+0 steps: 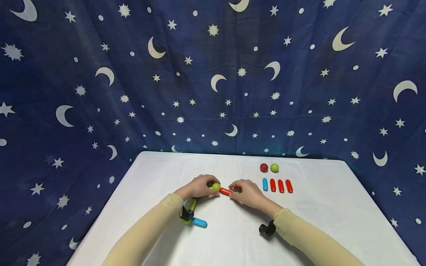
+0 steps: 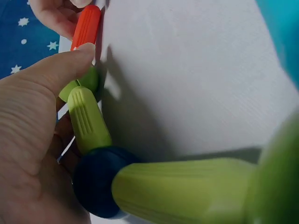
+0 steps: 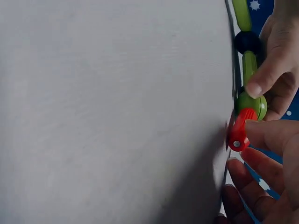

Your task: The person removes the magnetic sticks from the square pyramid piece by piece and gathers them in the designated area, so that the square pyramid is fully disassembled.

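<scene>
My left hand [image 1: 200, 186] grips a green ball [image 1: 216, 187], its thumb lying over it in both wrist views. Between thumb and fingertips, my right hand [image 1: 249, 194] pinches a red rod [image 1: 226, 191], whose far end meets that ball; a round metal tip [image 3: 237, 144] shows at its free end. Running back from the ball under the left palm are a short green rod [image 2: 88, 119], a dark blue ball [image 2: 100, 184] and another green rod [image 2: 187, 189]. This chain continues to a green ball [image 2: 280, 182] and a light blue rod [image 1: 199, 222], partly hidden by the left wrist.
At the table's right back lie a red ball [image 1: 264, 167] and a green ball [image 1: 274, 167]. In front of them, a blue rod [image 1: 265, 184] and 3 red rods [image 1: 281, 186] form a row. A starry blue cloth [image 1: 213, 74] hangs behind the white table [image 1: 319, 207].
</scene>
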Demonstrator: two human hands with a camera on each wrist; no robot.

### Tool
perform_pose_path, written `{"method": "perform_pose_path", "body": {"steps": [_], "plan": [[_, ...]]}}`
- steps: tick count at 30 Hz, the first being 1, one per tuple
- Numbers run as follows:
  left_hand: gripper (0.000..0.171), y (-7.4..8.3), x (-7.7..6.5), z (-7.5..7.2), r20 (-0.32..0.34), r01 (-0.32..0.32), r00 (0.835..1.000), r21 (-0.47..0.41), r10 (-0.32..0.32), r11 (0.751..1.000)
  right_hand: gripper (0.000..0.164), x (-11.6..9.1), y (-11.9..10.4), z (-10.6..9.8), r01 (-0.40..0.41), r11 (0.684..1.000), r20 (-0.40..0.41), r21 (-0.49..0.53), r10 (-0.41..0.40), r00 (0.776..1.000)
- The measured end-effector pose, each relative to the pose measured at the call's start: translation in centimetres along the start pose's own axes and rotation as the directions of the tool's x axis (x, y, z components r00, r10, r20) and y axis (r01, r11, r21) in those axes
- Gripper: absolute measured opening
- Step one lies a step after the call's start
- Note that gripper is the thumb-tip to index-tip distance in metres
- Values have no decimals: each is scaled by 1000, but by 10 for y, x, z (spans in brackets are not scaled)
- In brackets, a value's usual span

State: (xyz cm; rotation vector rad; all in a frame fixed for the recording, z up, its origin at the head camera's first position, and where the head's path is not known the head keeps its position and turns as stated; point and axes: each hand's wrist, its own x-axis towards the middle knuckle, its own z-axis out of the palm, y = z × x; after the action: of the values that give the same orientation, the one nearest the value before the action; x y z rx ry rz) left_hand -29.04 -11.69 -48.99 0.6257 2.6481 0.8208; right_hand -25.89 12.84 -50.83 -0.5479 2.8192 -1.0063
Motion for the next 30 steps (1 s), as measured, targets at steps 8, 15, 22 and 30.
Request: {"method": "perform_pose_path", "body": {"steps": [8, 15, 22, 30], "plan": [[32, -4, 1, -3, 11, 11, 1000, -148, -9, 989, 21, 6, -1, 6, -19, 1000, -27, 5, 19, 999], [27, -5, 1, -3, 2, -12, 1000, -191, 13, 981, 18, 10, -2, 9, -18, 1000, -24, 16, 18, 1000], [27, -8, 1, -1, 13, -4, 1000, -226, 7, 974, 15, 10, 1, 12, -31, 998, -11, 53, 32, 999], [27, -8, 0, 1, 11, -10, 1000, -224, 13, 974, 13, 8, 2, 12, -41, 996, 7, 74, 41, 999]]}}
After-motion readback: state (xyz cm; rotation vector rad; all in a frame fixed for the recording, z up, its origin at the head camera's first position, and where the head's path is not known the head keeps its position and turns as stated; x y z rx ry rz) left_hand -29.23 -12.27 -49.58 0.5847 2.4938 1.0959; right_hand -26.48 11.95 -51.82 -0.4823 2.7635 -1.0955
